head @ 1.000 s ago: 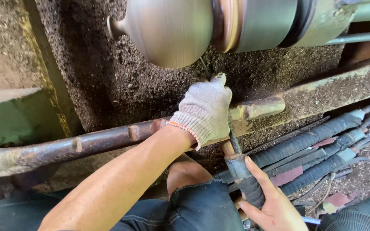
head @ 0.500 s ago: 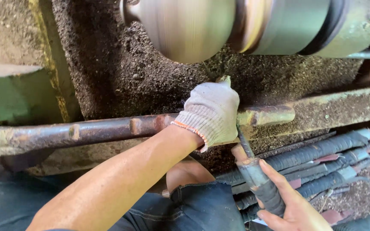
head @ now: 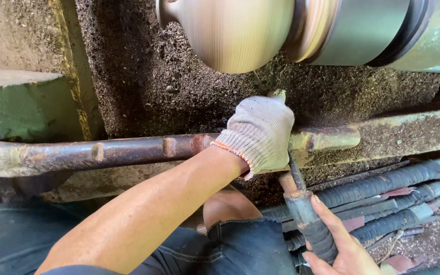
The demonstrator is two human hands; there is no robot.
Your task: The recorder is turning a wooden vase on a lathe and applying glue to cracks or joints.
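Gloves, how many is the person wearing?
1. The glove is on the left hand, which rests on the rusty bar. The right hand is bare and grips the wrapped handle.

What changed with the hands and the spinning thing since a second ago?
Very little. The view slid a bit, so the spinning wooden piece sits further right in the picture. The gloved left hand stays pressed on the rusty bar, steadying the long tool toward the wood. The bare right hand keeps its fingers around the wrapped handle. Nothing was let go.

Gloved hand (head: 258, 133) on bar (head: 103, 152), below workpiece (head: 230, 30)
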